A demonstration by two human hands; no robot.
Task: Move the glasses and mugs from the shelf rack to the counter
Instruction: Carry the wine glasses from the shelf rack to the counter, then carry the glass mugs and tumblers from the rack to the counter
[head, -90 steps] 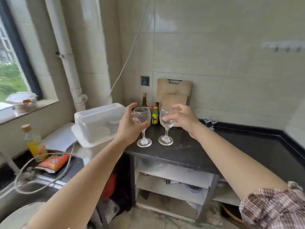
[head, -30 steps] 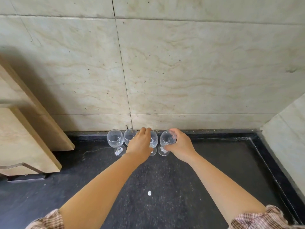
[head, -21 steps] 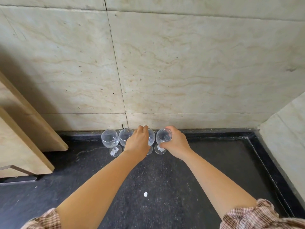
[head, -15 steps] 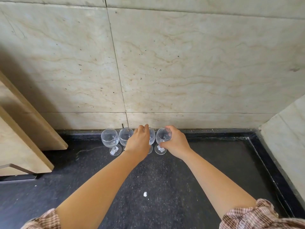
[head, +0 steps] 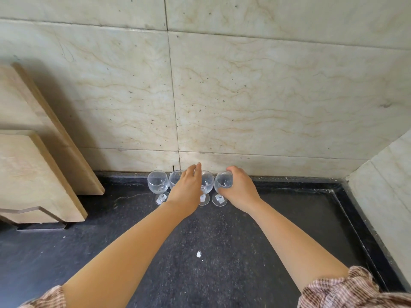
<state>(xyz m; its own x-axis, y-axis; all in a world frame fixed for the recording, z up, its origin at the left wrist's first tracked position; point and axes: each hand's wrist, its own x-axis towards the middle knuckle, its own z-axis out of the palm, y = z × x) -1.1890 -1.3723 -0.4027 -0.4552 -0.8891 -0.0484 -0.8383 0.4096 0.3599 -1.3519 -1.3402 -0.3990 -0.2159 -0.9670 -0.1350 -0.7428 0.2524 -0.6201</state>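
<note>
Four wine glasses lined up at the back of the black counter, touching the tiled wall. Placing step basically done: right hand wrapped around the rightmost glass, foot down; left hand loosened, fingers apart beside the third glass. Next up: let go gently, no knocking neighbours. Versus a second ago, left hand opened, glasses unmoved.

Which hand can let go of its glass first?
Probably the left hand: its fingers look already loose beside its glass, which stands on the counter. The right hand is wrapped around the rightmost glass.
</note>
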